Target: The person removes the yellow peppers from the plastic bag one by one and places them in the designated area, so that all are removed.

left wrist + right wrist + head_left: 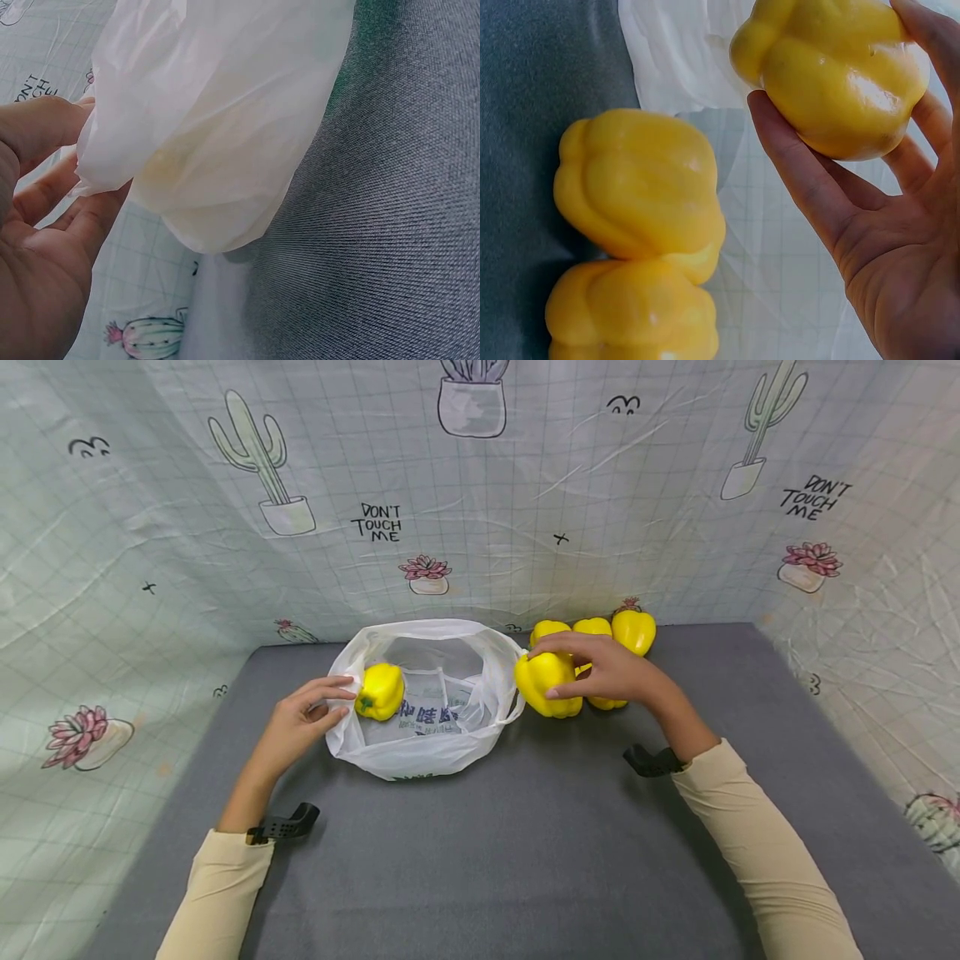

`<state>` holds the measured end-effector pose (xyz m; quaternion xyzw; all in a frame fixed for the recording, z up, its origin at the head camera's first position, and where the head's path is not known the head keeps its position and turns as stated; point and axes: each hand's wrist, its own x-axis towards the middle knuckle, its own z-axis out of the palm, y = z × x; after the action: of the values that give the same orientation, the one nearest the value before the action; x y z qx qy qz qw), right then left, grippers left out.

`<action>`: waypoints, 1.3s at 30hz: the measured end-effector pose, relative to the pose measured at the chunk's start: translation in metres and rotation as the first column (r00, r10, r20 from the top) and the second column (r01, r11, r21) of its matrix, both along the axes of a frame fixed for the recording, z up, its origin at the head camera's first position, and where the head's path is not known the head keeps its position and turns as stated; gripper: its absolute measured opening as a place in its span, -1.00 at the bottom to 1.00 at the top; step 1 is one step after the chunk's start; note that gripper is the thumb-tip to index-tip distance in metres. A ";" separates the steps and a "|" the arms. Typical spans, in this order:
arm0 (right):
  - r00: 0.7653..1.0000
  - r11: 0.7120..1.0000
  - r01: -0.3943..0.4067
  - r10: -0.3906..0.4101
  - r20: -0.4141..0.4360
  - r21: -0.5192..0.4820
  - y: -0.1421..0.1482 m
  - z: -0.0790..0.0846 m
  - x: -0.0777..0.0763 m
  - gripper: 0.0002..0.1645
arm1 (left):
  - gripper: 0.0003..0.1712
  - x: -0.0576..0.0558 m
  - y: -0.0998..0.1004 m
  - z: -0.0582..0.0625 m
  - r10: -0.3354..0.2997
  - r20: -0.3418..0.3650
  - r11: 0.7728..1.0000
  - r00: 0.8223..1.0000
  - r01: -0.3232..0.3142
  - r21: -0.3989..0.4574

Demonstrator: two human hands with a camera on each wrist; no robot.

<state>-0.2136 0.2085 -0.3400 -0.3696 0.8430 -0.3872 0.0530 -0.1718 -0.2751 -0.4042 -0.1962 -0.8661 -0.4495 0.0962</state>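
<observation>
A white plastic bag [420, 768] stands with its mouth held wide, and one yellow bell pepper [382, 692] lies inside at its left. My left hand [303, 722] pinches the bag's left rim between thumb and fingers; the left wrist view shows the thin plastic [217, 112] in that grip. Just right of the bag, my right hand [611, 668] grips another yellow bell pepper [546, 683], raised off the table. In the right wrist view, thumb and fingers spread around this pepper [840, 75], with two more peppers [641, 184] below it.
Several yellow bell peppers [633, 632] sit in a group at the back right, partly hidden behind my right hand. The grey tabletop [450, 860] ends at a cloth backdrop [525, 510] printed with cacti.
</observation>
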 end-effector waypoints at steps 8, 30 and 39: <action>0.998 0.997 0.067 -0.066 -0.008 0.037 0.014 0.000 0.004 -0.36 | -0.73 0.002 0.002 -0.001 0.001 0.000 1.000 1.000 -0.001 -0.024; 0.991 0.985 0.130 -0.130 -0.011 0.117 0.056 -0.012 0.017 -0.36 | -0.72 0.001 -0.001 -0.001 0.012 -0.008 1.000 1.000 -0.013 -0.020; 0.983 0.975 0.185 -0.183 -0.027 0.123 0.073 -0.018 0.026 -0.35 | -0.73 -0.003 -0.003 -0.003 0.004 -0.013 1.000 1.000 -0.004 -0.009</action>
<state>-0.1877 0.2810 -0.3585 -0.2890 0.8966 -0.3339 0.0337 -0.1744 -0.2779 -0.4076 -0.1979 -0.8679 -0.4441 0.1021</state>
